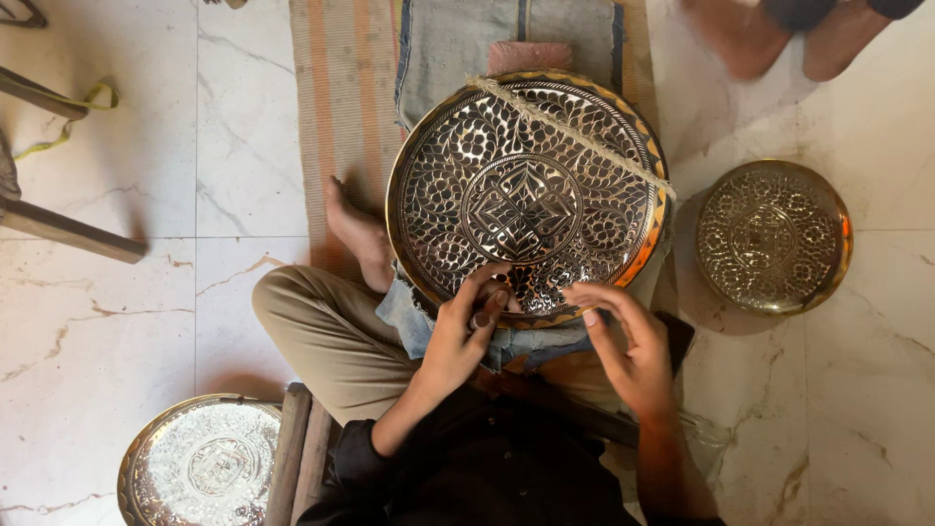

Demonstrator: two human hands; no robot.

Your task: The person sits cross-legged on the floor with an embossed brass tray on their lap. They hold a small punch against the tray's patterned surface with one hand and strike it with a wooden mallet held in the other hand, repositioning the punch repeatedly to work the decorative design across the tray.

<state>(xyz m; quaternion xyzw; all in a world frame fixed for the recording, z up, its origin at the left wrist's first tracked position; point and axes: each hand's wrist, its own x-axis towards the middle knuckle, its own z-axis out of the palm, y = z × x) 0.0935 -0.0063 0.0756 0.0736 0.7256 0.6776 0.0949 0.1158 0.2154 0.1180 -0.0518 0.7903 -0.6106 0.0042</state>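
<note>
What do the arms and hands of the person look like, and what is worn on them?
Both hands are bare: the left hand and the right hand wear no gloves, and no rings or watch can be seen. The forearms are uncovered. A dark, almost black sleeve is pushed up on the left arm; the right one looks the same.

Metal-engraving workshop (floor-level): engraved brass trays (774, 237) on marble floor (97, 321).

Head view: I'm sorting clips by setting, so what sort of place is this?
Probably a floor-level metal-craft workshop: a large engraved metal tray leans on the seated person's lap, two smaller engraved plates lie on the marble floor, and both hands work the tray's lower edge.
</note>
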